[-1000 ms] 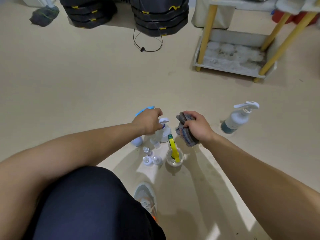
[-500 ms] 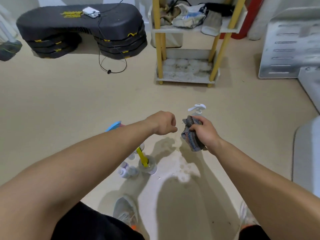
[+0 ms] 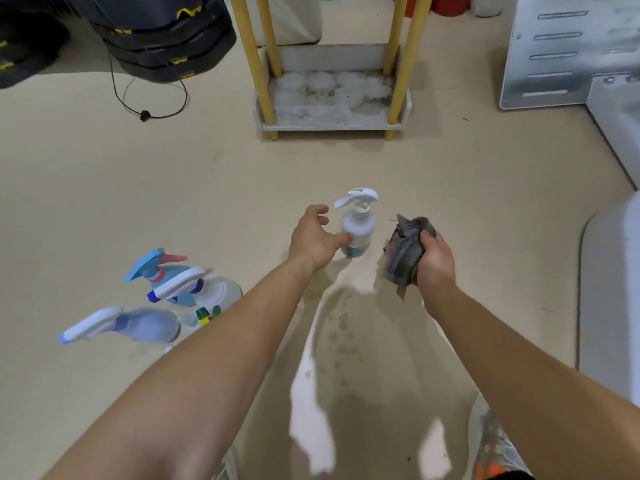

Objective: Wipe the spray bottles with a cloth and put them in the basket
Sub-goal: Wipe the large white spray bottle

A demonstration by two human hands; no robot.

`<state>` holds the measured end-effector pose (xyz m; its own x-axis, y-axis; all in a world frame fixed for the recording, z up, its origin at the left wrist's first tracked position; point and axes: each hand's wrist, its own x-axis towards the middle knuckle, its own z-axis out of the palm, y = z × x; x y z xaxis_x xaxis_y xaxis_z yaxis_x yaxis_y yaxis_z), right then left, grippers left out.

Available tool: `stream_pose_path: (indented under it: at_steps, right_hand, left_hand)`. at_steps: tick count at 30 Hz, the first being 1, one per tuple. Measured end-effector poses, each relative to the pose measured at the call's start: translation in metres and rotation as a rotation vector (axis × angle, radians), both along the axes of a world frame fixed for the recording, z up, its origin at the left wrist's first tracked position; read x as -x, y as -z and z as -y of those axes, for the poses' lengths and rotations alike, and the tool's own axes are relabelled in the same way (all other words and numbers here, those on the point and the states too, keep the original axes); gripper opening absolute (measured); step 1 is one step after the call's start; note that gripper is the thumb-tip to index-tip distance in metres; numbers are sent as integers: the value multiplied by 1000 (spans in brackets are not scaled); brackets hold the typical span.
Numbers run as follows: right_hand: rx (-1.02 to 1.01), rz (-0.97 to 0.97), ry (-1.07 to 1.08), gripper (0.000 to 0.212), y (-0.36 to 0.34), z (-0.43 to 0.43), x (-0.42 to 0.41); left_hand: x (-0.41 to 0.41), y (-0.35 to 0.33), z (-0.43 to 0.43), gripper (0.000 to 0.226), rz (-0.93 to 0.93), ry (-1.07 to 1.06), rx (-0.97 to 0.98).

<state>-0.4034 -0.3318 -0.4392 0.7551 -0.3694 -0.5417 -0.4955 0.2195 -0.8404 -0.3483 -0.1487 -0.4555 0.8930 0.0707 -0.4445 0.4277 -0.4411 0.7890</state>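
Has unclenched the left hand [image 3: 313, 239] and brought it to the white spray bottle [image 3: 356, 230] upright on the floor [image 3: 207, 188]: fingers spread, thumb touching, no grip yet. Still clutches grey cloth [image 3: 403, 252] in right hand [image 3: 434, 261], just beside. Judged: pick-up for wiping imminent. No basket in view.

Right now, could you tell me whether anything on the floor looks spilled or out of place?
Yes: a wet patch with droplets darkens the floor between the forearms, reaching toward the upright white spray bottle. The clustered spray bottles at left seem to lean, but blur and lens distortion leave that unclear.
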Motion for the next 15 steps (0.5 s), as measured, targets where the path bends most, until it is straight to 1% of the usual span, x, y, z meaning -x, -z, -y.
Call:
stream_pose_path:
  at_steps: [2,6,11,15]
  right_hand:
    - [-6,1,14,28,11,2,-8]
    - [-40,-17,12,29,28,3,-21]
    - [-66,-17,19,26,39,4,-30]
    - [-105,24,55,26,34,3,-36]
  left_hand:
    - [-12,5,5,70,58,-32,89]
    - [-37,15,8,50,175,14,89]
    - [-50,19,7,43,198,167,16]
    - [-49,21,11,20,168,227,20]
